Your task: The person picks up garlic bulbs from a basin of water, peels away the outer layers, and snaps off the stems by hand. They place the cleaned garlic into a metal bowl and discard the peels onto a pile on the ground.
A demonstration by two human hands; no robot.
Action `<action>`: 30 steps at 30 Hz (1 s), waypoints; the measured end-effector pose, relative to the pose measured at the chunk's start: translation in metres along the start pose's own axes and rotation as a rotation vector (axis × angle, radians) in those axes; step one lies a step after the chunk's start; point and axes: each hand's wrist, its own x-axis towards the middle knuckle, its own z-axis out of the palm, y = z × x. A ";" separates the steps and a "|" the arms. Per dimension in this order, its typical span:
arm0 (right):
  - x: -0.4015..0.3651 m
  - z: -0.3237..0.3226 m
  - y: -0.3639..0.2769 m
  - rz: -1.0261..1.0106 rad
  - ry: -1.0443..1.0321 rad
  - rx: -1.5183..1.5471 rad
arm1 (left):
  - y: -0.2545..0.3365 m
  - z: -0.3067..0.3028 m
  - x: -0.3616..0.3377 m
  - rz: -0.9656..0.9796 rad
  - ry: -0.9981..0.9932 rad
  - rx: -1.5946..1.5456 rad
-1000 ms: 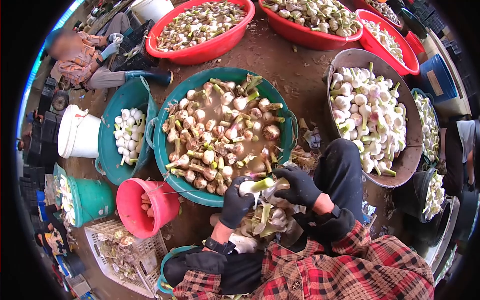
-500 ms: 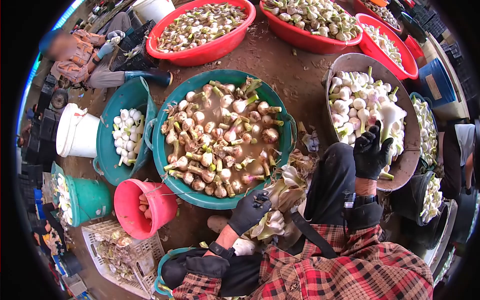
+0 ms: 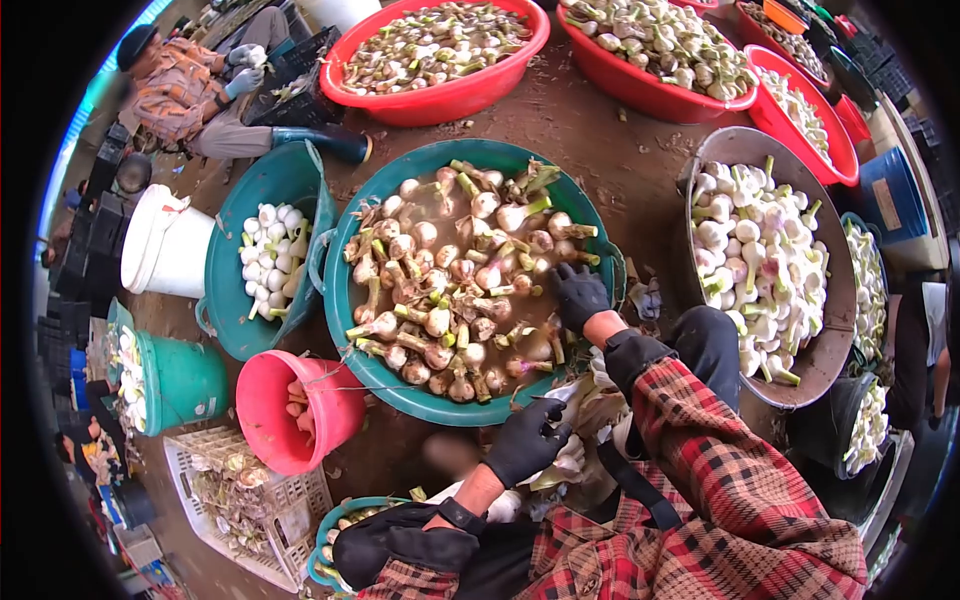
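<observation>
Right hand: I have it gloved in black, down at the right side of the big green tub (image 3: 400, 399), fingers (image 3: 572, 275) among the bulbs; from here I cannot tell whether they are spread or closed on one.
Left hand (image 3: 524, 441): half-curled, a narrow gap by the thumb, beside the loose husks (image 3: 568, 462) at the lap; nothing clearly held, though I cannot see into the palm.
Garlic bulbs (image 3: 437, 322): soil-stained, stems on, crowded in murky water inside that tub, some right by the right hand.
Step in hand: I judge it to be picking a bulb from the water.
Next move: to my mind it calls for closing on a single bulb or stem, then a lift clear of its neighbours and the rim.
Brown basin (image 3: 840, 300): right of the tub, well apart, heaped with whiter bulbs (image 3: 745, 232).
Pink bucket (image 3: 335, 405): just left of the tub.
Co-worker (image 3: 178, 95): seated far left, hands together.
</observation>
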 end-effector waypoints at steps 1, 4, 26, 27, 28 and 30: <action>0.003 -0.004 0.000 0.021 -0.122 0.019 | 0.000 0.000 0.000 -0.001 0.004 0.003; 0.000 -0.005 0.004 -0.050 -0.140 0.000 | 0.001 -0.002 0.002 0.011 0.012 0.057; -0.106 -0.128 -0.080 0.216 0.219 1.071 | -0.005 -0.019 0.022 -0.054 0.525 -0.577; -0.106 -0.138 -0.083 0.173 0.220 0.957 | 0.001 -0.020 0.022 -0.006 0.536 -0.432; -0.105 -0.143 -0.084 0.131 0.222 0.843 | 0.005 -0.020 0.022 0.043 0.545 -0.286; -0.107 -0.134 -0.084 0.105 0.266 0.781 | -0.003 -0.018 0.024 0.037 0.542 -0.283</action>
